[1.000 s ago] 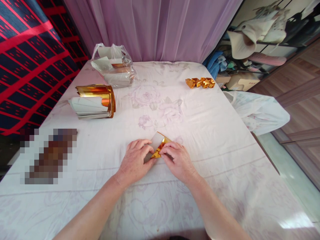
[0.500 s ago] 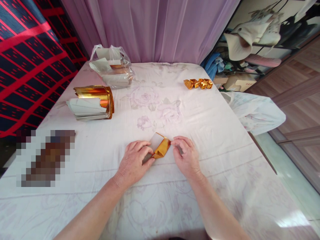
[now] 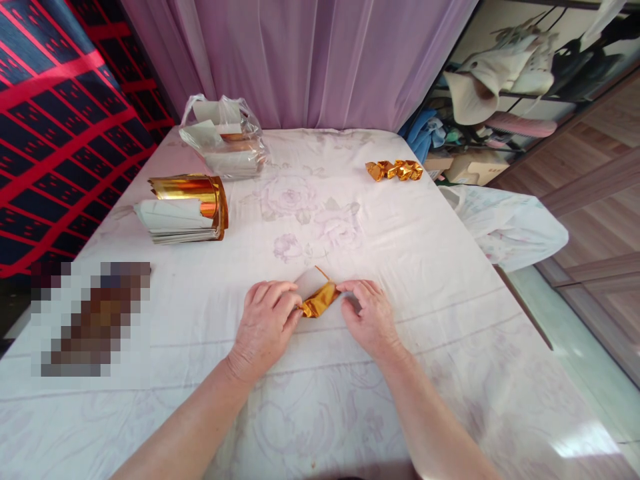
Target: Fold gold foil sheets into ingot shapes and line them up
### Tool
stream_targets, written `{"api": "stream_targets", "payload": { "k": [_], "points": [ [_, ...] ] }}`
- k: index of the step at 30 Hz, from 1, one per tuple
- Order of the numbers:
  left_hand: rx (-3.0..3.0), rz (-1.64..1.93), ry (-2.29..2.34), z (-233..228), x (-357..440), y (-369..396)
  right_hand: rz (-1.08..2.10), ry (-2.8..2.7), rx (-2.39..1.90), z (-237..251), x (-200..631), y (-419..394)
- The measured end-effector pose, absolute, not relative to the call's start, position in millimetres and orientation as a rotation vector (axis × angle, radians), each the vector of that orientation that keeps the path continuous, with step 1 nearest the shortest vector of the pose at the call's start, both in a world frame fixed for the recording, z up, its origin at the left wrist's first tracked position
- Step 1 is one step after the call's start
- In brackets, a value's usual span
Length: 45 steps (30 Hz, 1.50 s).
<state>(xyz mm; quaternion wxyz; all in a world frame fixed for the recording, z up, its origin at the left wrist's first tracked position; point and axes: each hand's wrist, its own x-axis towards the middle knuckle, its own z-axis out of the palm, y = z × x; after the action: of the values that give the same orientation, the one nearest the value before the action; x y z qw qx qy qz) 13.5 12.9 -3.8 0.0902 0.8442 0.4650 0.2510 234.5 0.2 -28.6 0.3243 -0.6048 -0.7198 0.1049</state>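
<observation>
A partly folded sheet of gold foil paper [image 3: 320, 301] lies on the cloth between my hands, its pale underside showing at the upper left. My left hand [image 3: 266, 317] pinches its left end, fingers closed and curled over the edge. At the right end, my right hand [image 3: 369, 313] has its bent index finger touching the corner, with the thumb lower and apart from it. Toward the far right of the table lie several folded gold foil pieces [image 3: 394, 171] in a row. On the left, a stack of gold foil sheets [image 3: 187, 210] lies bent over, white backs showing.
A clear plastic bag [image 3: 225, 137] of more sheets stands at the back left. A blurred-out object [image 3: 95, 320] lies at the left edge. The table has a floral cloth [image 3: 320, 413]. Beyond its right edge are a white plastic bag [image 3: 515, 223] and a shelf with a cap [image 3: 470, 93].
The gold paper's left end is now more crumpled and tucked under my left fingers. My right hand has shifted slightly left, against the paper's right corner.
</observation>
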Motion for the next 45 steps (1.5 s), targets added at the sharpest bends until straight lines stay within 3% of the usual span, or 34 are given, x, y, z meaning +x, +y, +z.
{"api": "stream_targets", "payload": {
  "k": [7, 19, 32, 45],
  "points": [
    [2.77, 0.581, 1.285, 3.3, 12.3, 9.4, 0.297, -1.902, -1.592, -30.4, 233.9, -2.0],
    [2.715, 0.535, 1.345, 4.5, 10.0, 7.3, 0.346, -1.996, -1.492, -26.2, 230.7, -5.5],
    [2.82, 0.435, 1.363, 1.4, 18.2, -5.9, 0.126, -2.188, -1.489, -20.2, 220.7, -4.6],
    [2.703, 0.46, 1.451, 3.1, 24.7, -11.2, 0.305, -2.073, -1.44, -27.2, 224.1, -1.8]
  ]
}}
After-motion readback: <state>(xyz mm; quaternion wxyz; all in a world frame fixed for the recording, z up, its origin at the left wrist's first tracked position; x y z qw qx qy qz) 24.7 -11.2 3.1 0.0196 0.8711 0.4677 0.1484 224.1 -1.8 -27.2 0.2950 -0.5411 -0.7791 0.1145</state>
